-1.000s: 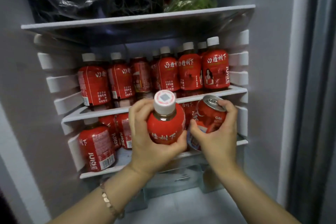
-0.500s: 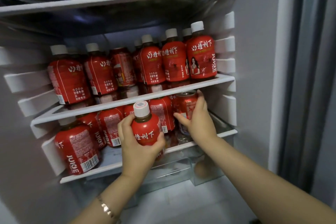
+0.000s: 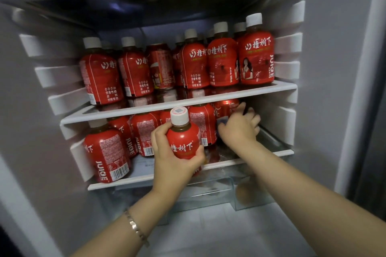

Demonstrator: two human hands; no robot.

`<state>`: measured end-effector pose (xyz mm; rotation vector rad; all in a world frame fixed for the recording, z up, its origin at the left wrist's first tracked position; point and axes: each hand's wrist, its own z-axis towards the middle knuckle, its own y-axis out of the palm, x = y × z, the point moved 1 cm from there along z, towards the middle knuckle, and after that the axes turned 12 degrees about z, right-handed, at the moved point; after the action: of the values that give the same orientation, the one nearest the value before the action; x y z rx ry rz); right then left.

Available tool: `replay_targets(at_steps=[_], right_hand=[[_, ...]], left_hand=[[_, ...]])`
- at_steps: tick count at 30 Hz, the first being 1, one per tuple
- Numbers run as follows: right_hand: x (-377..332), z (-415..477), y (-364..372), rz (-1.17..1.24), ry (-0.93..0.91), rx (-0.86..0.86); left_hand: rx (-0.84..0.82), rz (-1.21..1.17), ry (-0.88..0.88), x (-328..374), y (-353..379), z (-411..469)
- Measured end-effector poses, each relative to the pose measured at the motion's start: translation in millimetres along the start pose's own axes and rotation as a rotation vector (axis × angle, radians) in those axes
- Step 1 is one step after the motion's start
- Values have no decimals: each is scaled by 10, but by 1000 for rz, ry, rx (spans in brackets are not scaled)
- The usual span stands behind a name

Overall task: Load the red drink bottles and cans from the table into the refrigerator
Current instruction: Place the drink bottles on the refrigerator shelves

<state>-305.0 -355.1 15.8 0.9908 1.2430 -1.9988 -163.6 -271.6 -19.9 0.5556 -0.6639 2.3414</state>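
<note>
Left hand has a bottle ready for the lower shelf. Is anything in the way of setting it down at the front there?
Nothing visible blocks it. The white-capped red juice bottle in the left hand is at the lower glass shelf edge, with bare shelf just to its left. The right hand works farther right on a red can.

bottles (image 3: pixel 256 58) packed along the upper shelf (image 3: pixel 208 100) with a can (image 3: pixel 160 67) between them; more bottles on the lower shelf (image 3: pixel 129 179) underneath; drawer (image 3: pixel 211 192) below that
</note>
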Motion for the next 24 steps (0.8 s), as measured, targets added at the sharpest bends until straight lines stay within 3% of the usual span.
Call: replay_targets(at_steps=[2,4,9,14,18,21,24], right_hand=[[-72,-286,3,115,-148,147],[-121,-564,55,220,-323,115],[-312,-894,205,418,-531,-408],[-505,-1001,411,654,-394,-826],[-495,-995,458,819,-279,-951],[-496,-1020,449,601,-423,-863],[-529,-1064,531,233,-560,-499]], left_hand=[[-9,7,-12,-4,-44,-20],[19,34,-43,-38,-154,-26],[64,121,-115,-190,-540,5],[-54,168,-171,-235,-832,46],[-211,543,-88,-169,-937,98],[-110,861,92,-114,-1077,179],[-138,895,44,-123,-1144,223]])
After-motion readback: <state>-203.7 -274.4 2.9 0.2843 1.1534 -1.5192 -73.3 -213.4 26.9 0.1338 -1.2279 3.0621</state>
